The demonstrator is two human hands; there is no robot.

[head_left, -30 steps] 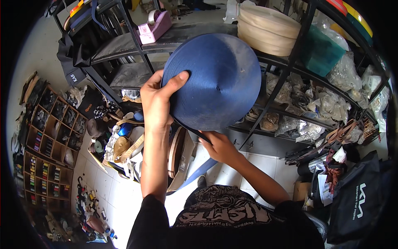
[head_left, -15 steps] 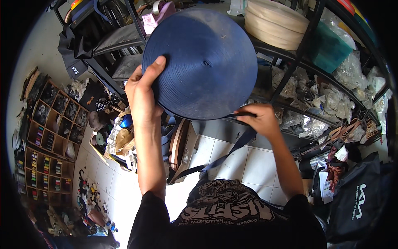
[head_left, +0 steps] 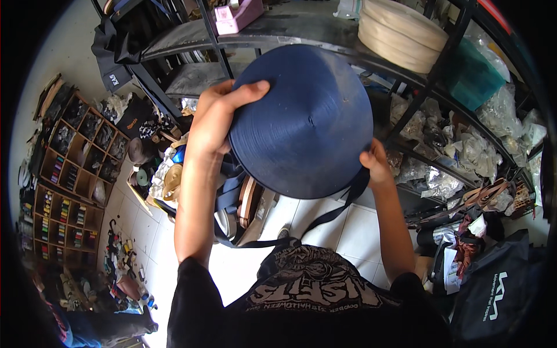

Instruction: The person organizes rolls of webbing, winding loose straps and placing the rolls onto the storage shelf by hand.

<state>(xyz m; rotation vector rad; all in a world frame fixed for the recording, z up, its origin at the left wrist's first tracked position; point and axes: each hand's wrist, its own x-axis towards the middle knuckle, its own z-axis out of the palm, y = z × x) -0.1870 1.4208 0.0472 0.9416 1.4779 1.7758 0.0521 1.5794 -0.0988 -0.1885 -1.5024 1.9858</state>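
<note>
A big roll of navy blue webbing (head_left: 301,122), wound flat into a disc whose middle bulges into a cone, is held up in front of me. My left hand (head_left: 223,113) grips its left edge, thumb lying on the upper face and the other fingers hidden behind. At the right edge, my right hand (head_left: 378,165) is closed with the thumb at the rim, where the loose end leaves the roll. That loose strap (head_left: 331,216) hangs below the roll and loops left across my front.
Ahead stands a black metal shelf (head_left: 290,29) with cream webbing rolls (head_left: 400,35), a pink tape dispenser (head_left: 239,16) and a teal bin (head_left: 473,75). Plastic bags fill the lower right. A wooden cubbyhole rack (head_left: 69,168) with thread spools is at left; a black bag (head_left: 493,290) lies right.
The roll has come lower and slightly right, tilting so its cone shows more. My right hand has moved up along the rim, and the loose strap hangs in a wider curve.
</note>
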